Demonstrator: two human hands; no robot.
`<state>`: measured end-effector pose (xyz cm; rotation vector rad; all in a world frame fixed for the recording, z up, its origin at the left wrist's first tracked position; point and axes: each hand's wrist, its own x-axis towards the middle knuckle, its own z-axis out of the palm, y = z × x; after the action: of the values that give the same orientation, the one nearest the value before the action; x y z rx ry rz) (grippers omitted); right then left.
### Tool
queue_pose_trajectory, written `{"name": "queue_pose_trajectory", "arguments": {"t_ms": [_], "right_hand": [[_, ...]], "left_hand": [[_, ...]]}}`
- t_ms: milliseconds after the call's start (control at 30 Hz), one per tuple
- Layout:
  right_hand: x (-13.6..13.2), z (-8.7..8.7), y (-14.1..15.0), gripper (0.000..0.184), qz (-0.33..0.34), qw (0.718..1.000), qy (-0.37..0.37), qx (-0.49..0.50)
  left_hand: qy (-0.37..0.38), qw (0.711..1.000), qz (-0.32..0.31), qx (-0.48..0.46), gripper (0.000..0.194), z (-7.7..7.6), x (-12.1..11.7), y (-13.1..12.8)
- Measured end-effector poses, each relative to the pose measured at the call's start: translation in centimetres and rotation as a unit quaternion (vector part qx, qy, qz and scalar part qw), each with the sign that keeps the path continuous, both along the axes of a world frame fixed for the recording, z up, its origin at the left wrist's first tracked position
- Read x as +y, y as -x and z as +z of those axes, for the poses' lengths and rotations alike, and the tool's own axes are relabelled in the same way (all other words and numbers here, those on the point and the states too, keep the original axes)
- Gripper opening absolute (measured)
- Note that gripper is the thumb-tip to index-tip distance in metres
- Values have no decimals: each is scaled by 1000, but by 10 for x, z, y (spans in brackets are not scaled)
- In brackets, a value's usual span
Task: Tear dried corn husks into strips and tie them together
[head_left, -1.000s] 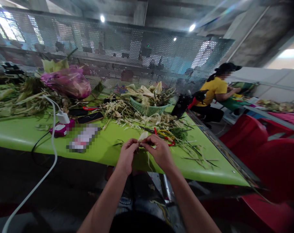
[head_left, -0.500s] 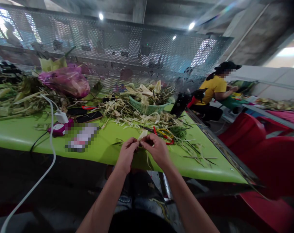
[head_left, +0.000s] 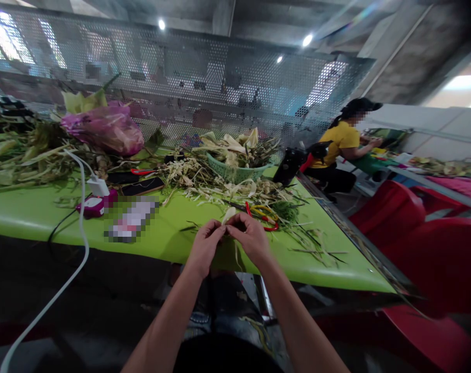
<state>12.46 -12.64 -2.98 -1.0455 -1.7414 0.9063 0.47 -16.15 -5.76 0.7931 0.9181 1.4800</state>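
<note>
Over the near edge of the green table, my left hand (head_left: pixel 205 243) and my right hand (head_left: pixel 250 235) meet, thumbs and fingertips pinched together. Between them they grip a pale strip of dried husk (head_left: pixel 230 214), whose broad end sticks up past the fingers. A thin strand (head_left: pixel 237 254) hangs below the hands. The exact grip point is hidden by the fingers. Just beyond my right hand lie scissors with red handles (head_left: pixel 272 224), partly covered by plant scraps.
A green basket (head_left: pixel 237 172) of husks stands amid loose scraps (head_left: pixel 184 173). Left are a pink plastic bag (head_left: pixel 105 129), a phone (head_left: pixel 142 186) and a white cable (head_left: pixel 83 228). A black bottle (head_left: pixel 287 166) stands right. Beyond sits a person in yellow (head_left: pixel 338 140), near red chairs (head_left: pixel 394 212).
My hands stay almost in place, the fingers shifting slightly on the husk strip. Its upright end looks a little narrower. The person in yellow has leaned slightly.
</note>
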Motion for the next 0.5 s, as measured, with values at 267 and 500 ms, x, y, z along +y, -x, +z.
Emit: {"name": "queue_pose_trajectory", "arguments": {"t_ms": [267, 500], "right_hand": [[-3, -2, -3, 8, 18, 996, -88, -4], [-5, 4, -8, 9, 13, 983, -169, -75]], "left_hand": [[30, 997, 19, -74, 19, -1, 3, -1], [27, 995, 9, -100, 16, -3, 6, 2]]}}
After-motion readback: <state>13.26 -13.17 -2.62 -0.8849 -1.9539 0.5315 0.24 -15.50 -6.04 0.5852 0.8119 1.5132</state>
